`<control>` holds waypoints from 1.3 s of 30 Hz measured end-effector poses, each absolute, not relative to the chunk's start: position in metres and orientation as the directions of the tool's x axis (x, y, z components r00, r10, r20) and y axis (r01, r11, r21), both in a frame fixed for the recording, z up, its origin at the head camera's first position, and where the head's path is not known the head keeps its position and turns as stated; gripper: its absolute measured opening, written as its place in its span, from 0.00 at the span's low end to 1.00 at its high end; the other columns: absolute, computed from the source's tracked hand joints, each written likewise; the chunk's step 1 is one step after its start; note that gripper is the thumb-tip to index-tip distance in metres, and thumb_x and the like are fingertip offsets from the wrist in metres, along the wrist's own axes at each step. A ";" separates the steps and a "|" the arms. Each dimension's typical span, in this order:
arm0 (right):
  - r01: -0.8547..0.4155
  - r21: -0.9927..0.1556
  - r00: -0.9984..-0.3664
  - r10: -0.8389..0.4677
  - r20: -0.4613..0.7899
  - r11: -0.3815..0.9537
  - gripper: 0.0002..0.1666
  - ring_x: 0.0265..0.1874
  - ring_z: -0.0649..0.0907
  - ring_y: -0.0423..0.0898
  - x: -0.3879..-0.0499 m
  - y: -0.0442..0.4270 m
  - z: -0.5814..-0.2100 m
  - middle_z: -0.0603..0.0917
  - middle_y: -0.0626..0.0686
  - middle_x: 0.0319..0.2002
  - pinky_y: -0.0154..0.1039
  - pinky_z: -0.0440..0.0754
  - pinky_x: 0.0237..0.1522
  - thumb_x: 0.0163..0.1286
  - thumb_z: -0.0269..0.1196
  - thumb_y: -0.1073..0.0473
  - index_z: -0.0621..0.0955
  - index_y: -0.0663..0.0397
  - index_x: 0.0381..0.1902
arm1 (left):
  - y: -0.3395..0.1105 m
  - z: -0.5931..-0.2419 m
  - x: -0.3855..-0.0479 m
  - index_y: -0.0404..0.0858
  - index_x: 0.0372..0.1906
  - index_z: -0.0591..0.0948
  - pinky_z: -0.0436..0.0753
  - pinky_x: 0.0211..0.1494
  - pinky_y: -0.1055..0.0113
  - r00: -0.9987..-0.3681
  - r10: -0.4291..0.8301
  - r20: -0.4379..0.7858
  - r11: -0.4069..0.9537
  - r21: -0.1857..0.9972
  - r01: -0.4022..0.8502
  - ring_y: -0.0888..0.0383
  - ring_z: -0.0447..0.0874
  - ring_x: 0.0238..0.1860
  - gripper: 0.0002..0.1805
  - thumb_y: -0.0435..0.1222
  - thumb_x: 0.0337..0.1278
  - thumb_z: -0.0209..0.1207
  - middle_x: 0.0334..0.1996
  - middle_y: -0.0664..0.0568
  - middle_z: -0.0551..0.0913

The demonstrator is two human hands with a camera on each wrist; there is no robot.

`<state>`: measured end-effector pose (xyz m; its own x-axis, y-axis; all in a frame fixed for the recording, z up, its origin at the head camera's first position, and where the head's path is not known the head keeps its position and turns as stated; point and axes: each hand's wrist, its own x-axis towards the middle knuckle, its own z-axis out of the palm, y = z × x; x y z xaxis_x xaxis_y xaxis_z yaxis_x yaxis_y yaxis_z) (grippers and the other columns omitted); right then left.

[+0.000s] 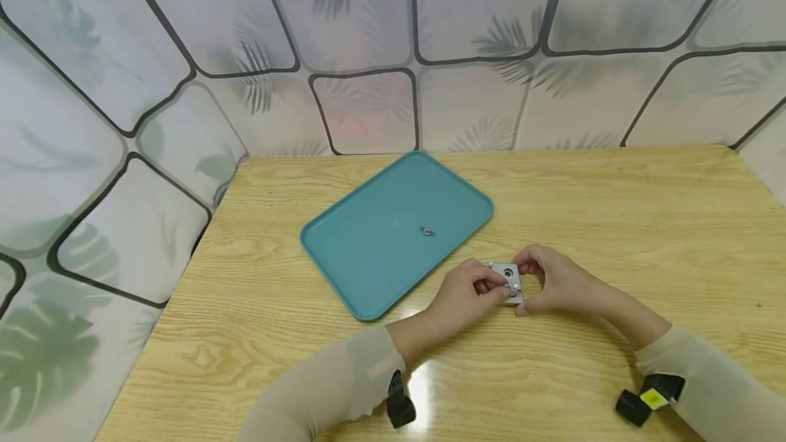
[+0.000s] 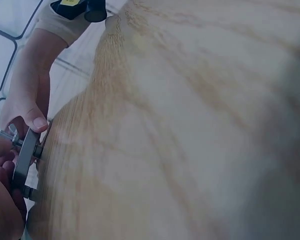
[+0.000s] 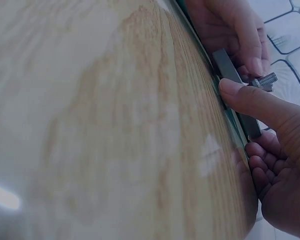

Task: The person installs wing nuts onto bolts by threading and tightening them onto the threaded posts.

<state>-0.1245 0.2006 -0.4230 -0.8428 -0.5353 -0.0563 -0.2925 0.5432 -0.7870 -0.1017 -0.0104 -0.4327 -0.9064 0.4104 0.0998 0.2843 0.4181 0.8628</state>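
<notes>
A small square metal plate point(image 1: 516, 278) with a round hole is held slightly off the wooden table. My right hand point(image 1: 552, 282) grips its right side, thumb on the near edge and fingers at the far edge. With thumb and forefinger, my left hand point(image 1: 467, 293) pinches a wing nut point(image 2: 12, 133) on a bolt near the plate's edge. That bolt's threaded end point(image 3: 267, 80) sticks out in the right wrist view. Bolt heads point(image 2: 38, 151) show under the plate in the left wrist view. Fingers hide the plate's left part.
A teal tray point(image 1: 368, 251) lies at an angle behind and left of my hands. One loose wing nut point(image 1: 426, 230) sits on it. The wooden table point(image 1: 645, 224) meets a patterned curtain point(image 1: 467, 101) at the back.
</notes>
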 end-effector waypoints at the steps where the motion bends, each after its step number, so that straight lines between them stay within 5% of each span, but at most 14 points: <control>1: -0.292 -0.788 -0.843 -0.535 -0.056 0.542 0.40 0.39 0.75 0.42 -0.125 0.201 -0.423 0.77 0.53 0.42 0.32 0.75 0.41 0.40 0.80 0.51 0.74 0.63 0.47 | -0.010 -0.432 -0.102 0.42 0.35 0.86 0.71 0.31 0.79 -0.911 0.402 0.092 0.420 0.865 0.273 0.71 0.68 0.27 0.05 0.38 0.56 0.64 0.27 0.59 0.74; 13: -0.311 -0.771 -0.847 -0.531 -0.041 0.555 0.39 0.38 0.74 0.41 -0.126 0.201 -0.427 0.77 0.52 0.41 0.32 0.74 0.40 0.40 0.80 0.51 0.74 0.61 0.46 | -0.010 -0.431 -0.101 0.42 0.37 0.86 0.71 0.31 0.79 -0.909 0.404 0.101 0.390 0.880 0.271 0.72 0.67 0.27 0.07 0.39 0.57 0.63 0.28 0.59 0.74; 23: -0.325 -0.775 -0.840 -0.542 -0.027 0.542 0.37 0.39 0.75 0.42 -0.125 0.201 -0.425 0.77 0.53 0.42 0.32 0.75 0.41 0.43 0.78 0.51 0.74 0.62 0.46 | -0.009 -0.430 -0.098 0.42 0.42 0.85 0.73 0.35 0.80 -0.892 0.437 0.117 0.390 0.869 0.305 0.71 0.69 0.31 0.19 0.44 0.41 0.73 0.33 0.60 0.75; 39: -0.311 -0.764 -0.849 -0.526 -0.043 0.565 0.40 0.39 0.75 0.41 -0.127 0.201 -0.430 0.77 0.51 0.42 0.32 0.74 0.42 0.39 0.80 0.50 0.74 0.60 0.47 | -0.009 -0.432 -0.103 0.41 0.31 0.85 0.71 0.29 0.78 -0.939 0.337 0.070 0.357 0.913 0.197 0.72 0.68 0.25 0.03 0.36 0.52 0.67 0.26 0.59 0.75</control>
